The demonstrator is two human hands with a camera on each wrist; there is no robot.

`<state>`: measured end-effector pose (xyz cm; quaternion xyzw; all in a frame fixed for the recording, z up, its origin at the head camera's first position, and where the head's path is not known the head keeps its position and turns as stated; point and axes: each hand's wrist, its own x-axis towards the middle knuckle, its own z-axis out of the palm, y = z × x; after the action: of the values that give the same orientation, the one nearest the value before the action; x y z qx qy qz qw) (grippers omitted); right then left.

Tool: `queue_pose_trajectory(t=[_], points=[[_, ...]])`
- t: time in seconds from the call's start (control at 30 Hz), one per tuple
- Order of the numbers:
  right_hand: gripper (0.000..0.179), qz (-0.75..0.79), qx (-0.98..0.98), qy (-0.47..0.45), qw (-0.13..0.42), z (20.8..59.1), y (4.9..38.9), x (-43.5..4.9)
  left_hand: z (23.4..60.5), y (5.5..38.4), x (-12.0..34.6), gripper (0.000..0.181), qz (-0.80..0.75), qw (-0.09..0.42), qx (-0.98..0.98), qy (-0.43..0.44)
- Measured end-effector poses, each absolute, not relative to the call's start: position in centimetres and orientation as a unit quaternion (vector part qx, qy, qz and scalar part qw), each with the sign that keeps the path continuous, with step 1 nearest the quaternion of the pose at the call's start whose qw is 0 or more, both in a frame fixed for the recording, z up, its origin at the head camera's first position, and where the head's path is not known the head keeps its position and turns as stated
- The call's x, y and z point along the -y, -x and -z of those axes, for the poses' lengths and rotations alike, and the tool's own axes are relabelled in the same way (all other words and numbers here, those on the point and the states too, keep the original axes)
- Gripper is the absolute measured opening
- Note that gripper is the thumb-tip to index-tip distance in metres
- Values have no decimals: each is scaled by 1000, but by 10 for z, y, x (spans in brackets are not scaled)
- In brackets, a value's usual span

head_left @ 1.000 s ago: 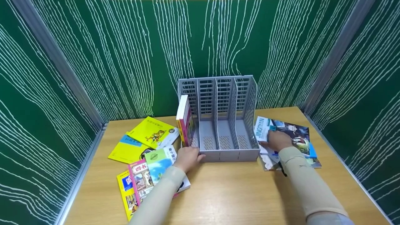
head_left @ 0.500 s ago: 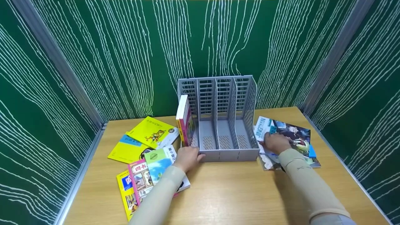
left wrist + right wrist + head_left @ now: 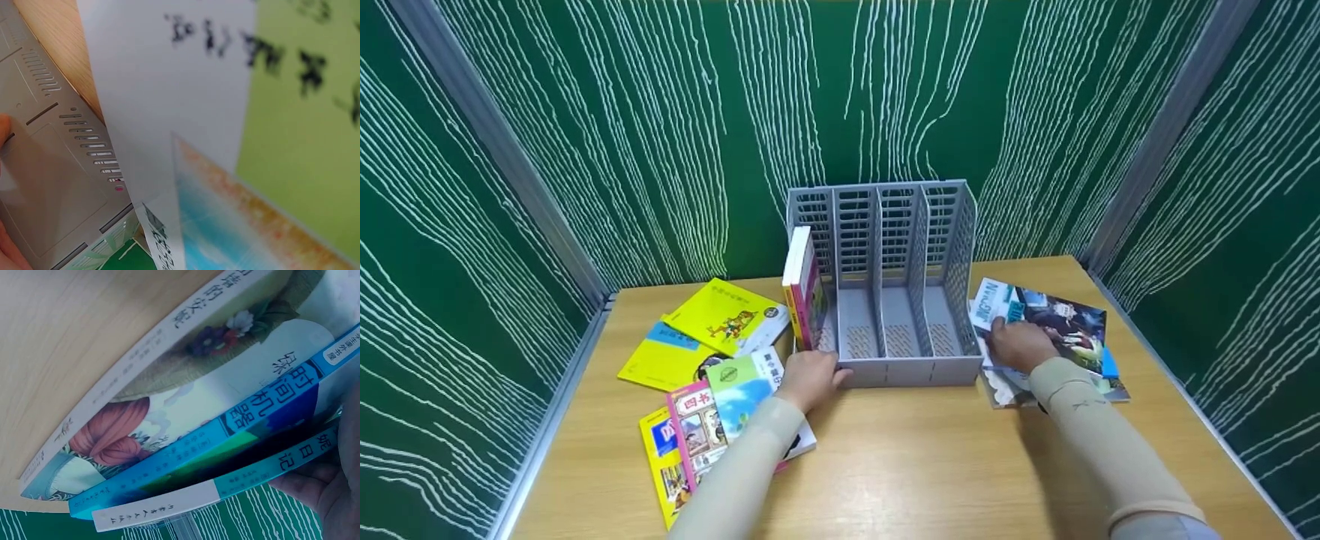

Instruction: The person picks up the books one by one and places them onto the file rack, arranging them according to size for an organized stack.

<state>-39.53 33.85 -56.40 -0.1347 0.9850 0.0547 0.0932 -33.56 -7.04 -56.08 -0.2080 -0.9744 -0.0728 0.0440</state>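
Observation:
A grey four-slot magazine rack (image 3: 911, 373) stands at mid table. My left hand (image 3: 808, 381) grips its front left corner, fingers over the rim and thumb along the front. Two books (image 3: 802, 289) stand upright in the leftmost slot. On the right, my right hand (image 3: 1020, 345) holds the near left edge of the top book (image 3: 1065, 319), which has a dark picture cover. In the right wrist view, the fingers (image 3: 309, 486) meet the white-and-teal spine. Beneath it lie a blue-spined book (image 3: 264, 405) and a book with a flowered hat on its cover (image 3: 185, 391).
Left of the rack, yellow books (image 3: 727, 319) lie overlapping on the wooden table (image 3: 915, 465). Nearer, a green-and-blue book (image 3: 742, 394) covers part of a pink-edged book (image 3: 697, 427). Green walls with white lines enclose the table's back and sides.
My right hand and the top book have shifted slightly to the right, and the fingers have drawn in toward the book's edge. The left hand and the rack have stayed in place.

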Motion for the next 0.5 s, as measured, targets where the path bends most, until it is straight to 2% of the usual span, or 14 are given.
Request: queue_pose_trajectory(t=[0.1, 0.23, 0.33, 0.5], points=[[53, -62, -984, 149, 82, 560, 391, -338, 562, 334, 71, 39, 74, 47, 974, 210], [42, -79, -981, 170, 55, 553, 386, -337, 561, 333, 71, 41, 63, 59, 973, 216], [38, -79, -980, 171, 57, 551, 383, -336, 560, 333, 71, 43, 56, 60, 973, 217], [43, -70, -981, 165, 80, 549, 383, -336, 559, 335, 70, 43, 61, 41, 975, 208]])
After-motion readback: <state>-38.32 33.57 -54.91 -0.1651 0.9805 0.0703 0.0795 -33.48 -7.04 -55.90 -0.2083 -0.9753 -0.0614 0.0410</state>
